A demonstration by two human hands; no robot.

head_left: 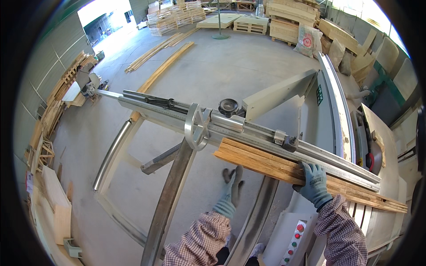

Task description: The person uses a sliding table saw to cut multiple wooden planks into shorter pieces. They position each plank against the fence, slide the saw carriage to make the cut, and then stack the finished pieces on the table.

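A bundle of long wooden strips (262, 160) lies along the metal fence (262, 133) of a sliding table saw, running from the middle toward the lower right. My right hand (313, 182), in a blue-grey work glove, grips the bundle from the near side, its fingers over the top strips. My left hand (231, 188), gloved the same way, hangs just short of the bundle's left end. Its fingers are apart and nothing is in them. Near that end, a round metal handle (196, 127) stands on the fence.
A panel with red and green buttons (295, 241) sits below my right arm. Dark metal rails (171, 199) cross the frame beneath the fence. A black knob (228, 107) tops the fence. Long boards (166, 66) lie on the floor; stacked lumber (290, 20) stands behind.
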